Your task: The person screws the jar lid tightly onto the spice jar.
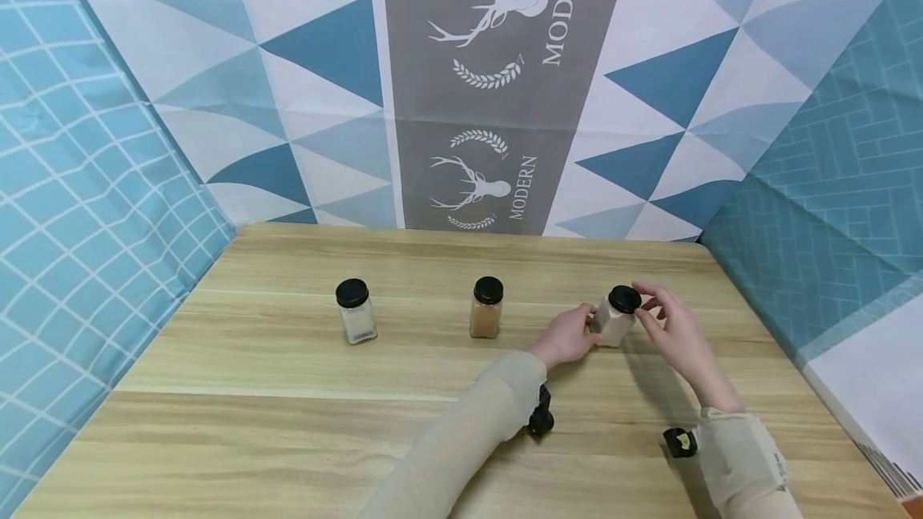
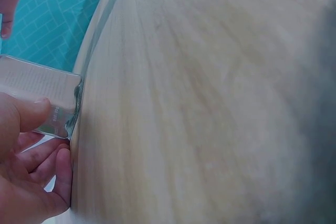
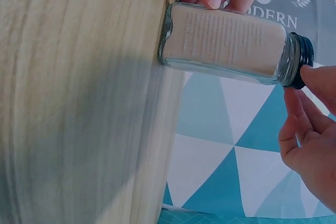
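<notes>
A square glass jar (image 1: 614, 325) with a black lid (image 1: 624, 299) stands on the wooden table at the right. Pale powder fills it, and fine print covers one side in the right wrist view. My left hand (image 1: 570, 336) grips the lower part of the jar, thumb on the near side, as the left wrist view also shows. With thumb and fingertips, my right hand (image 3: 315, 129) pinches the rim of the black lid. In the right wrist view the lid sits on the jar's neck; whether it is loose I cannot tell.
A jar with tan powder (image 1: 485, 319) and a black lid stands at the middle of the table (image 1: 288, 423). Farther left is a jar with white contents (image 1: 357, 322). Patterned cloth (image 1: 324, 102) hangs behind the table and along both sides.
</notes>
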The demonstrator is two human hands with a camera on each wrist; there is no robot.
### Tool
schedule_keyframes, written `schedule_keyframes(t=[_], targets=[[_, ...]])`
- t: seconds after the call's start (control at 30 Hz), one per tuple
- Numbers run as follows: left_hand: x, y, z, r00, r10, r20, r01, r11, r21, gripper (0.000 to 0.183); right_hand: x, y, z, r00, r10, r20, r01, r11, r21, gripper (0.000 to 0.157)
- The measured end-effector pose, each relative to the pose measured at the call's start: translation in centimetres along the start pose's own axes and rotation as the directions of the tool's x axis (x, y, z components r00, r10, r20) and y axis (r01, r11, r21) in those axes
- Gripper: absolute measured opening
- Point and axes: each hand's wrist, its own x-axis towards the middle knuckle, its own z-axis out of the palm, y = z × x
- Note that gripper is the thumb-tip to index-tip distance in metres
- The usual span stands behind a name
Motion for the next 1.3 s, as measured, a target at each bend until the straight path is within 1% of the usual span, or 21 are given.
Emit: schedule_keyframes(t=[0.2, 0.37, 0.6, 0.7, 0.8, 0.87, 0.93, 1.1, 1.2, 1.3], targets=[[0.01, 0.05, 0.11, 1.0, 0.002, 0.001, -0.002, 1.0, -0.003, 0.044, -0.18, 0.01, -0.11, 1.0, -0.005, -0.022, 0.005, 1.0, 0.015, 0.038], [-0.03, 0.09, 0.18, 1.0, -0.002, 0.0, 0.002, 1.0, -0.003, 0.044, -0.23, 0.11, -0.08, 0.999, 0.012, -0.038, -0.011, 1.0, 0.023, 0.037], [-0.15, 0.19, 0.11, 1.0, -0.006, 0.012, 0.006, 1.0, 0.008, 0.044, -0.31, 0.2, -0.01, 0.999, 0.045, -0.025, -0.044, 0.999, 0.027, 0.038], [-0.11, 0.2, 0.01, 1.0, -0.01, 0.014, 0.01, 1.0, 0.004, 0.044, -0.24, 0.22, 0.09, 0.999, 0.02, -0.03, -0.019, 0.999, 0.042, 0.041], [-0.02, 0.2, -0.06, 1.0, -0.01, 0.015, 0.01, 1.0, 0.007, 0.044, -0.07, 0.3, 0.26, 0.999, -0.03, -0.036, 0.032, 0.997, 0.066, 0.045], [0.01, 0.21, -0.07, 1.0, -0.008, 0.014, 0.008, 1.0, 0.008, 0.044, 0.0, 0.31, 0.37, 0.998, -0.053, -0.022, 0.055, 0.995, 0.087, 0.046], [-0.01, 0.19, -0.06, 1.0, -0.003, 0.013, 0.003, 1.0, 0.012, 0.044, 0.03, 0.21, 0.41, 0.998, -0.059, 0.006, 0.058, 0.993, 0.098, 0.046], [-0.1, 0.19, -0.09, 1.0, -0.003, 0.014, 0.002, 1.0, 0.006, 0.043, 0.03, -0.14, 0.35, 0.997, -0.033, 0.073, 0.026, 0.995, 0.092, 0.044], [-0.08, 0.25, -0.14, 1.0, -0.011, 0.017, 0.011, 1.0, -0.004, 0.044, 0.01, -0.28, 0.21, 0.996, -0.012, 0.084, 0.005, 0.996, 0.089, 0.044], [-0.04, 0.26, -0.14, 1.0, -0.018, 0.015, 0.018, 1.0, -0.005, 0.044, 0.01, -0.29, 0.05, 0.997, -0.008, 0.074, 0.001, 0.996, 0.089, 0.043]])
